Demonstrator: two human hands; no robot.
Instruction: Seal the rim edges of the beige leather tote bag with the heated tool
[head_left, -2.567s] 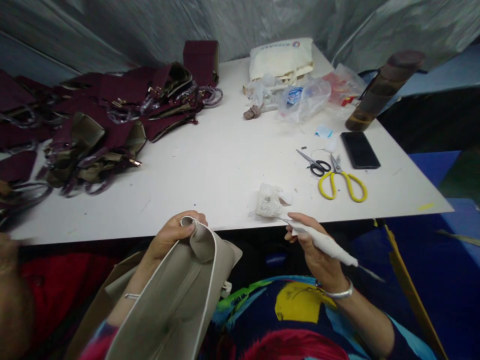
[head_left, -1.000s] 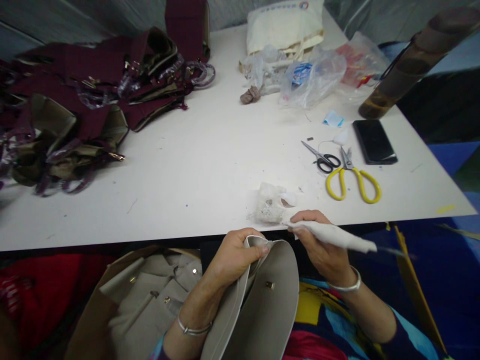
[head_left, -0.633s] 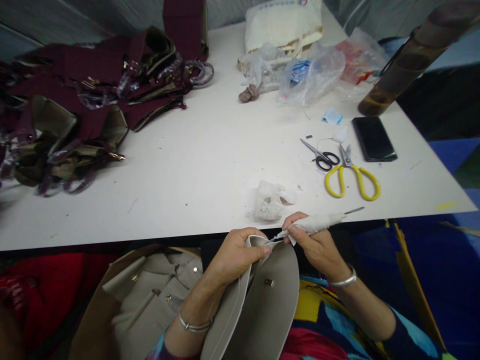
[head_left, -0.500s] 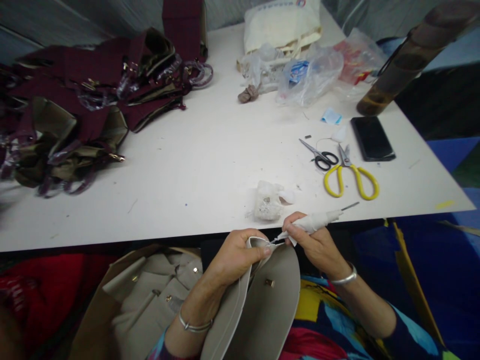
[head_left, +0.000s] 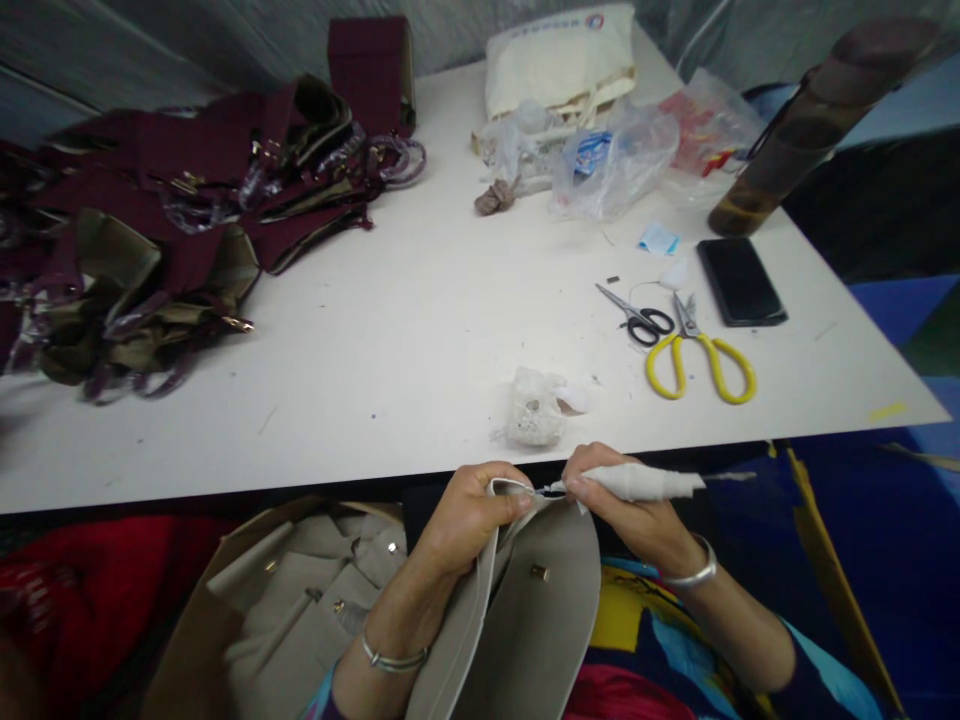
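Observation:
A beige bag (head_left: pixel 540 630) with a small metal clasp hangs below the table edge, its mouth gaping toward me. My left hand (head_left: pixel 476 510) pinches the bag's top edge between thumb and fingers. Held in my right hand (head_left: pixel 619 510) is an awl-like tool (head_left: pixel 637 482) with a white-wrapped handle. Its thin tip meets the bag's edge beside my left thumb; whether it pierces the material I cannot tell. A metal rod sticks out of the handle's other end, pointing right. On the table just beyond my hands sits a whitish lump (head_left: pixel 536 408).
Yellow-handled scissors (head_left: pixel 716 365), small black-handled scissors (head_left: pixel 643 320) and a phone (head_left: pixel 742 282) lie at the right. Behind them a dark bottle (head_left: pixel 817 125) leans. Maroon bags (head_left: pixel 195 150) cover the table's left. A carton (head_left: pixel 191 640) beside me holds beige pieces (head_left: pixel 300 600).
My right hand has tipped the tool's rear end down and to the right, so the handle lies flatter. My left hand keeps its pinch on the bag, and the view has shifted slightly.

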